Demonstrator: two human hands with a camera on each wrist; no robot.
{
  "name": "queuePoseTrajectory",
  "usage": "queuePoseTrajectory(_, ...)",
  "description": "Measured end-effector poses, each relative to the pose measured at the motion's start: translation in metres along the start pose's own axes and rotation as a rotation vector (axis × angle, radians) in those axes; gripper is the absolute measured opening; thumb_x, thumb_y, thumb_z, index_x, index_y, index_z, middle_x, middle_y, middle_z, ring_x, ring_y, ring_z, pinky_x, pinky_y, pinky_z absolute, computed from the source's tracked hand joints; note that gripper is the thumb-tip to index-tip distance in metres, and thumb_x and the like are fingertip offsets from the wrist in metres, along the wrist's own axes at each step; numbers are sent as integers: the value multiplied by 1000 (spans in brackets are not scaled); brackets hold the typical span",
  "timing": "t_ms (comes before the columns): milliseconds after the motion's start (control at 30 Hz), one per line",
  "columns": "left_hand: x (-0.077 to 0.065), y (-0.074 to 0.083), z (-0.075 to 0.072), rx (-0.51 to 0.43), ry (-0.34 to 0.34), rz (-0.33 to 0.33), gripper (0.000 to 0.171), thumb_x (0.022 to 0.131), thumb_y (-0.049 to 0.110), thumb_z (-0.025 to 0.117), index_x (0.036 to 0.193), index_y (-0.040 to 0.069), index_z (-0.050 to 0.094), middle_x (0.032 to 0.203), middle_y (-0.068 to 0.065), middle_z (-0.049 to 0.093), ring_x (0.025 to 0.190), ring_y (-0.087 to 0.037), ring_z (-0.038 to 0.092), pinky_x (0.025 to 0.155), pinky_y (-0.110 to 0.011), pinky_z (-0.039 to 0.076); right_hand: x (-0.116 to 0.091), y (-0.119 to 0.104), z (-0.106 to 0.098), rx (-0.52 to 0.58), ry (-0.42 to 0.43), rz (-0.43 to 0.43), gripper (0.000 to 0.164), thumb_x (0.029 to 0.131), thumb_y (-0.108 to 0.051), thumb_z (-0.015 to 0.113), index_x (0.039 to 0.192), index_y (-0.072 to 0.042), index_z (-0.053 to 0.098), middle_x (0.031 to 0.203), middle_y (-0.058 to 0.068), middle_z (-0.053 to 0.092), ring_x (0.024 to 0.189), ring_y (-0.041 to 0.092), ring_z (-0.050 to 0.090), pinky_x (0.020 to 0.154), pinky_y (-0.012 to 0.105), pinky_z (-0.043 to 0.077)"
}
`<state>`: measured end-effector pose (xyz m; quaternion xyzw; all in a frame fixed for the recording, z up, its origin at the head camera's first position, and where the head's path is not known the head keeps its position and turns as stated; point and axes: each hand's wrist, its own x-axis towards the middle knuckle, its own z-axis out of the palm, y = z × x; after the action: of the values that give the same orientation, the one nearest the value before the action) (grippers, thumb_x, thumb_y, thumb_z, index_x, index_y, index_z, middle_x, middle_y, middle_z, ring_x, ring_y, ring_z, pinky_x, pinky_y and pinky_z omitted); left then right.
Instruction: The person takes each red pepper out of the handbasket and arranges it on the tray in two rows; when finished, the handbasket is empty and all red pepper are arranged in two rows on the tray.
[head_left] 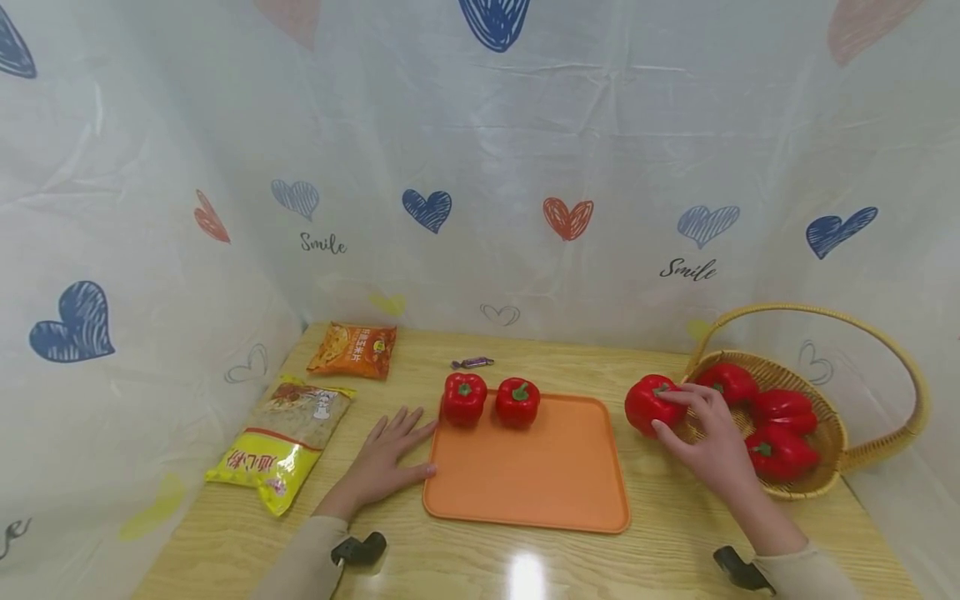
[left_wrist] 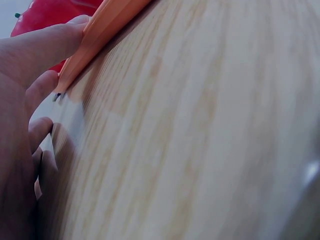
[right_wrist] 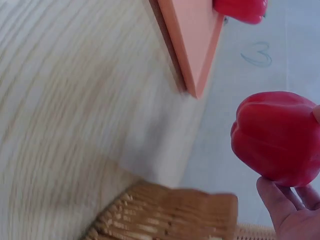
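My right hand [head_left: 712, 442] grips a red bell pepper [head_left: 647, 406] between thumb and fingers, at the left rim of the wicker basket [head_left: 834, 479]. In the right wrist view that bell pepper [right_wrist: 275, 137] hangs above the table, with a gap below it. Spread flat, my left hand [head_left: 386, 458] lies at the left edge of the orange tray [head_left: 525, 475], its thumb touching the rim. Two more red bell peppers stand side by side along the tray's far edge, a left one [head_left: 464, 400] and a right one [head_left: 517, 402].
Several red bell peppers [head_left: 783, 412] lie in the basket, whose tall handle [head_left: 817, 310] arches over it. At the left lie a yellow pasta bag [head_left: 288, 437] and an orange snack bag [head_left: 354, 350]. A purple-wrapped candy [head_left: 472, 363] sits behind the tray. A patterned curtain hangs behind.
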<state>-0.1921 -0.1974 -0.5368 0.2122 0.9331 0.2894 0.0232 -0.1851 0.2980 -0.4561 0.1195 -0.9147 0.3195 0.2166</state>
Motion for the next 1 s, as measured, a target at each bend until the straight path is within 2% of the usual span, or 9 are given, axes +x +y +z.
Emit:
queuePoseTrajectory(167,0,0,0,4,0,2,76,92,59,66,155,23,46,166,-9,28,156,-35,11,124,-57,0,0,-4,14,-12,15,-31,41,80,-9,86,118,-10,70,127,17,57,103,30,56,73,26,49)
queuePoseTrajectory(267,0,0,1,5,8,6,76,92,59,66,155,23,46,166,-9,29,156,-36,12,124,-57,1,0,-6,21,-7,11,-34,39,80,-10,86,117,-11,71,125,14,59,98,28,59,74,29,54)
queuePoseTrajectory(333,0,0,1,5,15,10,75,92,59,66,155,23,46,165,-9,30,155,-36,13,124,-58,2,0,-7,25,2,1,-33,39,80,-11,87,116,-11,72,124,13,59,98,29,62,78,30,58)
queuePoseTrajectory(433,1,-1,2,3,21,14,75,92,58,67,155,23,47,165,-10,31,155,-37,15,123,-59,3,1,-10,32,23,-15,-32,39,80,-11,87,116,-11,72,124,12,59,105,31,62,82,43,62)
queuePoseTrajectory(533,0,-1,1,-1,19,11,75,92,58,67,155,23,47,165,-10,31,155,-37,14,123,-59,2,3,-13,39,49,-27,-41,38,81,-9,86,116,-9,72,124,12,59,109,33,60,83,55,59)
queuePoseTrajectory(833,0,-2,2,2,19,11,75,92,58,66,155,23,47,165,-10,31,155,-37,14,123,-59,2,5,-22,58,37,-57,-48,36,82,-13,86,116,-14,74,130,11,61,114,35,62,87,53,57)
queuePoseTrajectory(1000,0,-3,2,2,10,6,76,91,59,66,155,23,47,165,-10,30,155,-36,13,124,-57,1,8,-21,69,60,-44,-65,37,81,-10,86,116,-12,74,133,16,63,120,40,59,93,60,52)
